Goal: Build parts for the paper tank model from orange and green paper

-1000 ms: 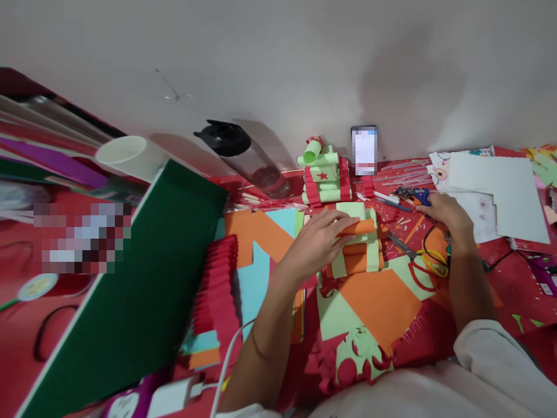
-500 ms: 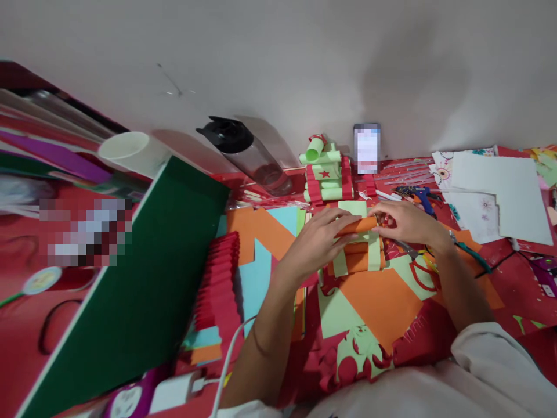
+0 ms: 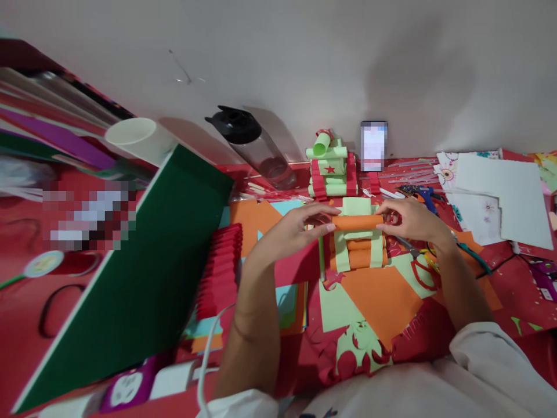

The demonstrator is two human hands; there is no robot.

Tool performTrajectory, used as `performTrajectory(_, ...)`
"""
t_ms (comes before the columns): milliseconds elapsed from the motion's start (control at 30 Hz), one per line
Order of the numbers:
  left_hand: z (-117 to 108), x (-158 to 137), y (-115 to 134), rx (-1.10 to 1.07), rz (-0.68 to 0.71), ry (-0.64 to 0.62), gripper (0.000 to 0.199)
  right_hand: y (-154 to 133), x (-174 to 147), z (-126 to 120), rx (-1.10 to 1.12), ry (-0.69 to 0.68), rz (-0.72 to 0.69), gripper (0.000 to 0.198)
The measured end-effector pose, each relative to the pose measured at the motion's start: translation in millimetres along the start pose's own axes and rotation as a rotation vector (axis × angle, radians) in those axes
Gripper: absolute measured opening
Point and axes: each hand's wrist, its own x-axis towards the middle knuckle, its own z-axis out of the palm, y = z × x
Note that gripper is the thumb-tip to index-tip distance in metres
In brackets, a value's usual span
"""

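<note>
An orange paper roll [image 3: 357,223] lies level across the top of a small paper model [image 3: 359,259] made of orange rolls and pale green strips. My left hand [image 3: 300,227] pinches the roll's left end between thumb and fingers. At its right end, my right hand [image 3: 404,219] grips the roll with curled fingertips. Behind them stands a similar pale green paper model [image 3: 333,173] with red crinkled strips and a red star. Loose orange paper [image 3: 383,299] and a cut-out green sheet [image 3: 362,348] lie in front.
A green board [image 3: 130,284] leans at the left beside a red pleated paper strip [image 3: 218,270]. A dark-lidded bottle [image 3: 259,145] and a phone [image 3: 373,146] rest against the wall. Scissors [image 3: 422,271], a blue glue gun [image 3: 429,197] and white sheets [image 3: 517,200] lie right.
My left hand has shifted left from over the roll to its left end, uncovering the roll's middle. My right hand stays at the right end. The view has shifted slightly.
</note>
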Motion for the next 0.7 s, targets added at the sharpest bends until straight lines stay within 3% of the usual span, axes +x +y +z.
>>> performTrajectory(200,6,4,-6,-0.122,-0.046,-0.026,0.044,5,-1,-3,0.097,-0.018,-0.006,0.025)
performTrajectory(400,5,5,-7,-0.097,-0.07,-0.076,0.045,17,-1,-3,0.172,-0.045,-0.085,0.022)
performTrajectory(700,5,5,-7,-0.051,-0.072,-0.06,0.038,22,0,-1,0.249,-0.051,-0.051,0.024)
